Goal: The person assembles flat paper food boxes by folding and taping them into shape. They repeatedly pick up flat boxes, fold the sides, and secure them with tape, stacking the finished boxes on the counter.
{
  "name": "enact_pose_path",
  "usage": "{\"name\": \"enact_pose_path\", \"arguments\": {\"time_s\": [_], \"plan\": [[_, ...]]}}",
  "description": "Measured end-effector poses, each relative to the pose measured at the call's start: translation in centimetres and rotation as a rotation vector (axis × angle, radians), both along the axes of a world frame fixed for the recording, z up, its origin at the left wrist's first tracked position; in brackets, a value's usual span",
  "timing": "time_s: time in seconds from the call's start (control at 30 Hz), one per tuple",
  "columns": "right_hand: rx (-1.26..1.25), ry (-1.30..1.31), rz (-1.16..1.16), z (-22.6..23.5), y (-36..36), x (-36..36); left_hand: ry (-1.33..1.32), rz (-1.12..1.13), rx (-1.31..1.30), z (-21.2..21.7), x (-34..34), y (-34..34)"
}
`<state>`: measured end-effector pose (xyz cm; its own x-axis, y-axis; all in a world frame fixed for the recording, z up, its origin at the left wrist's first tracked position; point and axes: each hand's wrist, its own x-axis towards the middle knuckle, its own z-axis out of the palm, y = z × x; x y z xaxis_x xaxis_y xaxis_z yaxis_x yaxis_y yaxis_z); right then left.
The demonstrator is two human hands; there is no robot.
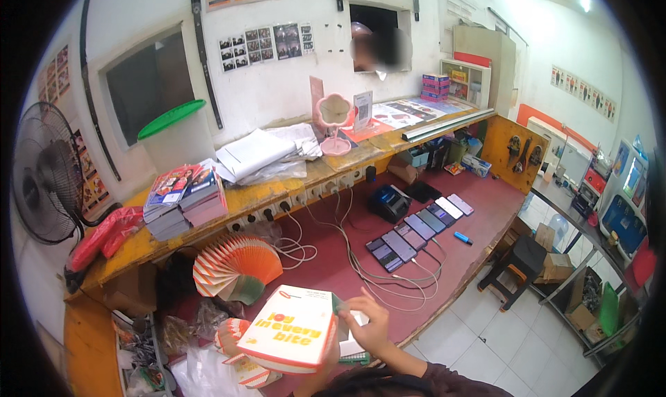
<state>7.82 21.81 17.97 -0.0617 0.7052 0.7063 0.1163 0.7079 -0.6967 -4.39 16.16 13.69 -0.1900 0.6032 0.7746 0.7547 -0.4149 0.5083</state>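
Observation:
A white and orange printed food box (291, 328) is tilted up in front of me, near the table's front edge. My left hand (331, 352) holds it from below and its right side; most of those fingers are hidden behind the box. My right hand (368, 319) is at the box's upper right edge, its bent fingertips closed on a flap there. Behind it, a fanned row of orange and white folded cartons (236, 262) curves on the red tabletop. More orange-striped cartons (232, 334) lie partly under the box.
Several phones (416, 227) lie in a row with white cables (354, 258) beside them. A black and blue device (390, 203) and a blue marker (463, 238) are near. The raised shelf (277, 192) holds booklets (184, 196) and a pink mirror (334, 113). Plastic bags (208, 369) lie lower left.

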Motion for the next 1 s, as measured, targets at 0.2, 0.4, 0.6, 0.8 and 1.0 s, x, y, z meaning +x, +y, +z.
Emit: {"name": "enact_pose_path", "arguments": {"time_s": [0.2, 0.4, 0.6, 0.8, 1.0], "plan": [[-0.054, -0.017, 0.062, 1.6, -0.3, 0.8, -0.064, -0.029, -0.048, -0.1, -1.8, -0.3], [0.062, -0.161, -0.059, 2.0, -1.0, 0.0, -0.112, -0.052, -0.096, -0.3, -2.3, -0.7], [0.088, -0.315, 0.062, 1.8, -1.0, 0.2, -0.176, -0.069, -0.152, -0.3, -2.6, -1.2], [0.185, -0.638, -0.033, 1.0, -1.6, -0.7, -0.620, -0.131, -0.275, 0.5, -0.4, 0.7], [0.063, -0.608, -0.113, 0.1, 0.7, 0.7, -1.310, -0.320, -0.111, 0.1, 0.0, 4.2]]}}
